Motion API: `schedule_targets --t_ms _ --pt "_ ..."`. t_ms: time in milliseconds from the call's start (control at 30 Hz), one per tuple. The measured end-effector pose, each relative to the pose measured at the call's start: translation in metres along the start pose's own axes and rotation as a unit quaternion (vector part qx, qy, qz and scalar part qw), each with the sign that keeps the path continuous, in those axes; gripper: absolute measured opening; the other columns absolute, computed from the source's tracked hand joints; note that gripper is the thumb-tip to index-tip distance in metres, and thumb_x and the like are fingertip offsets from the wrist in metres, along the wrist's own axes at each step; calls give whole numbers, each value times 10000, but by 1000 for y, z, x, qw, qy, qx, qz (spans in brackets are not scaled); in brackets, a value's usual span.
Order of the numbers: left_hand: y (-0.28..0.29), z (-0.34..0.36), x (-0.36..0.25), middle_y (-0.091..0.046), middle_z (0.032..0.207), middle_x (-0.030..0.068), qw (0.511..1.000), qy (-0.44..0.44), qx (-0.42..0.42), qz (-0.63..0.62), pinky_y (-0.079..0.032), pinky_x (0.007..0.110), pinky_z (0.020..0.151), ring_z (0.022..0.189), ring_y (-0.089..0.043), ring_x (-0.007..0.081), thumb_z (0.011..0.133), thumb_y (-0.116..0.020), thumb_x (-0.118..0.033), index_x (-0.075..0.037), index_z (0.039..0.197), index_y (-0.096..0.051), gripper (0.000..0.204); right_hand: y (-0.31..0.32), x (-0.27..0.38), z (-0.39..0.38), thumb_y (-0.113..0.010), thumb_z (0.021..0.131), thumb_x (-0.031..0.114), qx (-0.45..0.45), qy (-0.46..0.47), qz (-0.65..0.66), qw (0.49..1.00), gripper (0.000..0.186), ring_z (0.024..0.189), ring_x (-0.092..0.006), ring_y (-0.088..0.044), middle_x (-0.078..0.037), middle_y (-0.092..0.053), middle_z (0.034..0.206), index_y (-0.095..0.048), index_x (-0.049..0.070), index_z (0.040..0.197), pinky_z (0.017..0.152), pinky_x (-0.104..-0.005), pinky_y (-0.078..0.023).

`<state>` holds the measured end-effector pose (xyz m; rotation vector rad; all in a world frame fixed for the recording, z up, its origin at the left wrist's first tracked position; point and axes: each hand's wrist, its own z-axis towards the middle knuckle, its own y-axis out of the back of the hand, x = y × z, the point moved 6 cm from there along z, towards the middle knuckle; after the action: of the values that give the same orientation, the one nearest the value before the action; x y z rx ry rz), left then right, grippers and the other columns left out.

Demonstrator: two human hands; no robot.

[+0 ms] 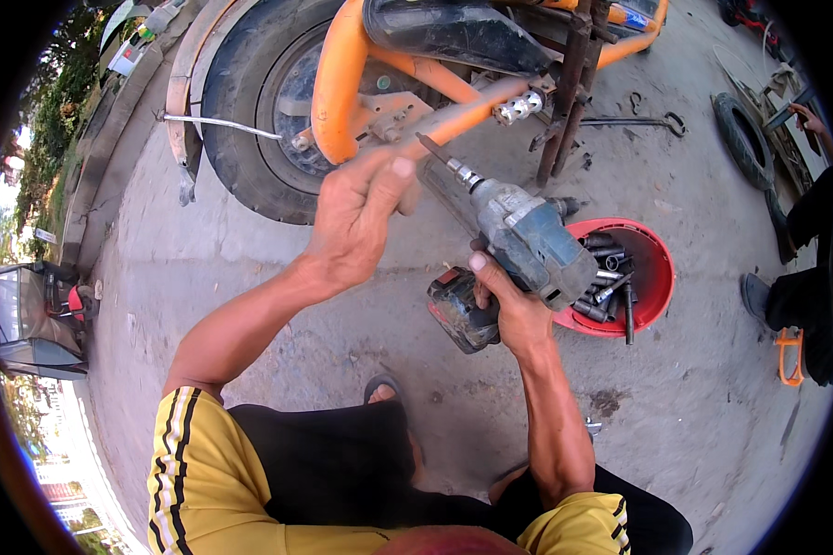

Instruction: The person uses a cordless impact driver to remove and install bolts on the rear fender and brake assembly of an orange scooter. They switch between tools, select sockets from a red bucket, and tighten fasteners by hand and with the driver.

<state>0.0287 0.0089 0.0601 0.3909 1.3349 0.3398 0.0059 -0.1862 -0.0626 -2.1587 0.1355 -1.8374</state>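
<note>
Gripping a grey-blue impact driver (528,236) by its handle, the person's right hand (511,310) holds the tool near the middle of the frame, its dark battery (463,310) tilted toward the lower left. A slim bit (432,148) sits in the silver chuck and points to the upper left. The left hand (356,217) is just beside the bit's tip, with fingers curled and slightly blurred; whether it pinches something small cannot be told. Beyond both hands, at the upper centre, stands an orange tubular frame (336,88) with a large tyred wheel (236,111) next to it and a silver cylinder (518,107) beside dark metal uprights (565,97). The work looks to be under way rather than finished: the driver is fitted with its bit and in hand, the wheel appears in place, and no fastener is visibly engaged by the bit. How much remains cannot be judged. Right of the driver, a red bowl (655,301) on the concrete ground (342,370) holds metal sockets (611,277). Farther out, a loose tyre (742,139) lies at the upper right, another person's dark-trousered leg (801,296) shows near an orange stool (789,356), and a parked vehicle (37,319) stands at the left edge.
</note>
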Motion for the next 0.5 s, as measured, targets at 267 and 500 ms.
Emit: schedule_targets --t_ms 267,500 --pt "65 39 -11 -515 1308 142 895 -323 -222 212 -482 329 967 1096 -585 205 1125 -484 -305 4 1275 -513 344 -21 1 14 -810 934 132 5 13 25 1000 157 605 -74 -493 27 -600 759 -691 40 981 554 -280 -410" --pt "65 50 -1 -548 1310 164 946 -216 -221 97 -472 365 1041 1194 -570 223 1120 -495 -359 57 1393 -436 501 -24 -12 19 -787 947 118 8 -3 63 998 137 595 -79 -506 20 -600 749 -690 42 1005 552 -276 -416"
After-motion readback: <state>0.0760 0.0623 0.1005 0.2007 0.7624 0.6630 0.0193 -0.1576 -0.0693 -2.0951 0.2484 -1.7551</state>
